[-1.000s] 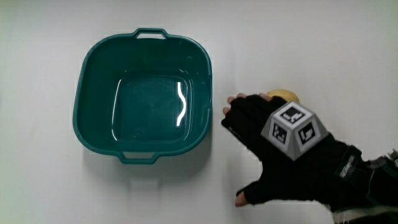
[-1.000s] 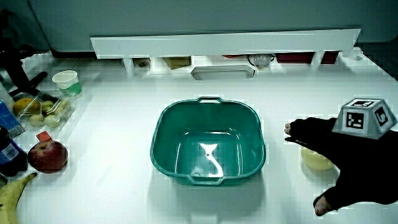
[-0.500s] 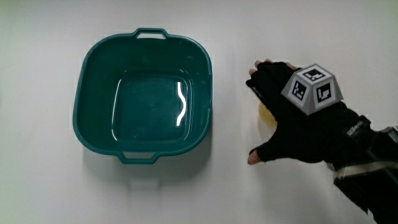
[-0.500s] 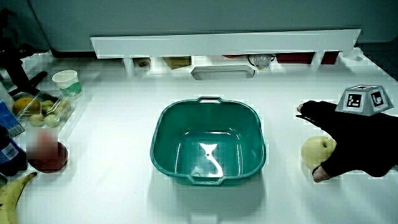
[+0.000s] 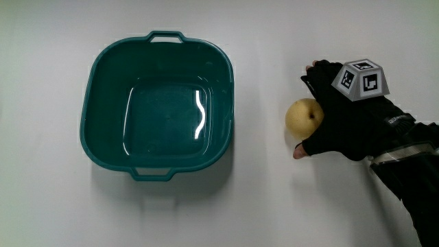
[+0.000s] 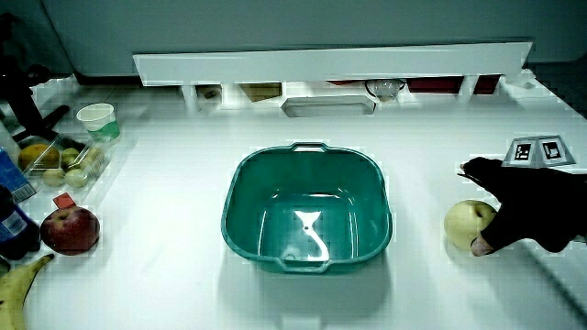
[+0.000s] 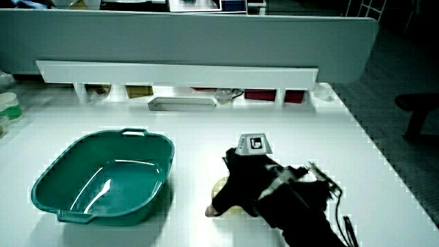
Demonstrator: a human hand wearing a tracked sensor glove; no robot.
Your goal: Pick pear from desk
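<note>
One pear (image 5: 303, 117), one teal basin (image 5: 103, 75), one apple (image 6: 70, 229), one banana (image 6: 18, 288), one paper cup (image 6: 96, 119).

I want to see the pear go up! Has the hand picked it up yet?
Not yet. Done: the black-gloved hand has reached the round yellow pear beside the teal plastic basin. In hand: fingers and thumb curl around the pear. Left: lifting it, since it seems to rest on the white table.

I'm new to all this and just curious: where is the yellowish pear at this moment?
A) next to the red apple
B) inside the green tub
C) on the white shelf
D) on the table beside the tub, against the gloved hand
D: the pear sits on the white table beside the green tub, with the hand against it.
</note>
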